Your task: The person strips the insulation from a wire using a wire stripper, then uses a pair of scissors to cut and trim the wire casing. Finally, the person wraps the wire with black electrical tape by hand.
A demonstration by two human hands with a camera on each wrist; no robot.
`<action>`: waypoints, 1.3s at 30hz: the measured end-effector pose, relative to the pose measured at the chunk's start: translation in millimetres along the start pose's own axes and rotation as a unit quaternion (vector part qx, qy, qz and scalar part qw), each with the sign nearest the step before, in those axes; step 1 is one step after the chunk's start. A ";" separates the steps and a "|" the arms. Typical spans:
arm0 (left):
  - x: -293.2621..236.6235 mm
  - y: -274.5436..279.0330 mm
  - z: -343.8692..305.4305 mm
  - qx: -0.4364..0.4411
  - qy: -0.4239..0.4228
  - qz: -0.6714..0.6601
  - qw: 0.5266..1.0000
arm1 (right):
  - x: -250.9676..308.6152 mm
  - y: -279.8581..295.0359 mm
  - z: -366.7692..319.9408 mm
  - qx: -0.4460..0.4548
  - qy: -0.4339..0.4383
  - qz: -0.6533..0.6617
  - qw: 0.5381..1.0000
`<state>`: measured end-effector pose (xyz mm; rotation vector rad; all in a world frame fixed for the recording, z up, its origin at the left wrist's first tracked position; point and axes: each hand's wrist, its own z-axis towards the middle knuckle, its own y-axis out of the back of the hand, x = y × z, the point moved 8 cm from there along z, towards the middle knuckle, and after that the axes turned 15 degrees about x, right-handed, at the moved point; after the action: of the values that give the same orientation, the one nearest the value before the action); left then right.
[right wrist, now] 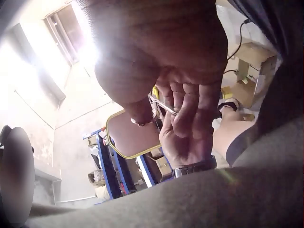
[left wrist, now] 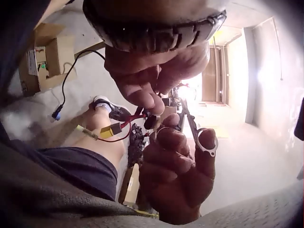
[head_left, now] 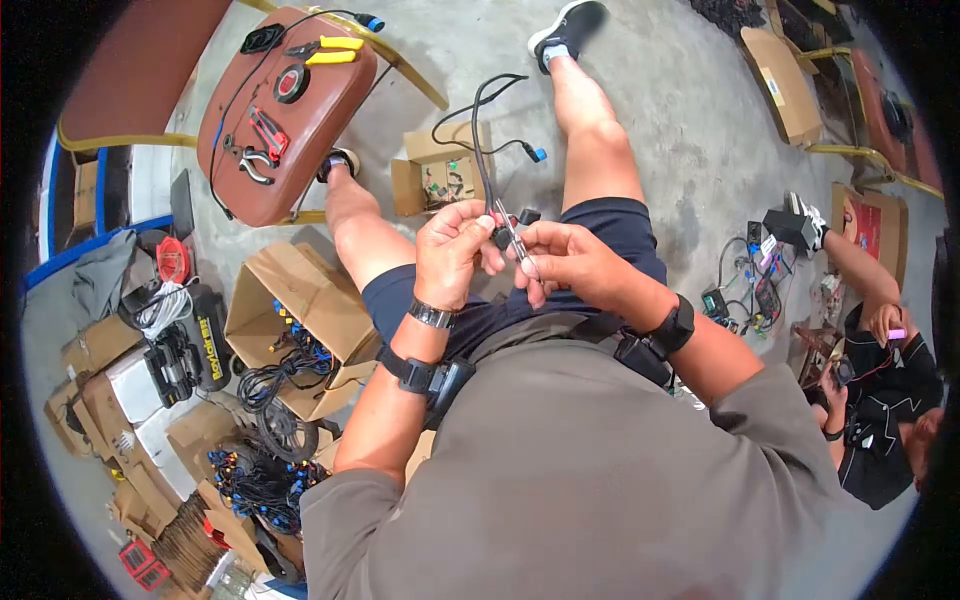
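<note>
My left hand point(head_left: 452, 252) pinches the end of a black cable point(head_left: 478, 140) between thumb and fingers. In the left wrist view, red wires and a yellow connector point(left wrist: 110, 130) hang beside the left hand point(left wrist: 135, 78). My right hand point(head_left: 578, 262) grips a slim metal tool point(head_left: 511, 228); one finger passes through its loop point(left wrist: 207, 151) in the left wrist view. The tool's narrow end lies close to the left fingertips; whether it touches a wire is hidden. In the right wrist view, the right hand point(right wrist: 161, 52) partly covers the tool point(right wrist: 164, 107).
A brown chair point(head_left: 235, 165) holds yellow-handled pliers point(head_left: 335, 50), a tape roll point(head_left: 291, 83) and a red cutter point(head_left: 267, 133). A small box point(head_left: 408, 188) stands on the floor ahead; a larger carton point(head_left: 345, 300) with cables is at the left. Another person point(head_left: 885, 400) sits at the right.
</note>
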<state>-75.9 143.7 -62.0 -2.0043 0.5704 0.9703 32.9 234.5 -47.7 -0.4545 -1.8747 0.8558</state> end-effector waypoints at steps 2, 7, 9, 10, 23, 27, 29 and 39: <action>2.0 -1.6 -0.7 0.003 0.000 0.009 1.000 | -6.9 5.6 0.0 0.001 0.000 0.044 0.999; 2.7 -2.9 0.6 0.014 0.010 0.037 0.999 | -9.4 6.1 2.2 0.026 0.002 0.048 0.999; 2.1 -3.6 -0.4 0.005 0.010 0.036 0.999 | -7.3 7.5 2.8 0.031 0.001 0.036 0.999; -1.7 -5.8 0.8 -0.001 0.006 0.034 0.999 | -4.8 9.9 4.4 0.030 0.003 0.037 0.999; 0.3 -4.9 0.9 -0.002 0.003 0.038 0.999 | -10.1 11.7 3.0 0.025 0.002 0.041 0.999; -0.8 -5.6 -0.6 -0.004 0.002 0.037 0.999 | -12.3 11.0 4.2 0.019 -0.002 0.050 0.999; 0.8 -4.1 -0.2 -0.002 0.005 0.037 0.999 | -11.0 10.0 4.4 0.019 0.002 0.046 0.999; 3.3 -2.7 -2.1 0.028 0.001 0.041 0.999 | -9.6 10.0 6.1 0.026 0.023 0.000 0.999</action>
<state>-71.2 143.3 -62.6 -1.9451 0.6792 0.9898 31.1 233.0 -62.6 -0.4391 -1.8058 0.8857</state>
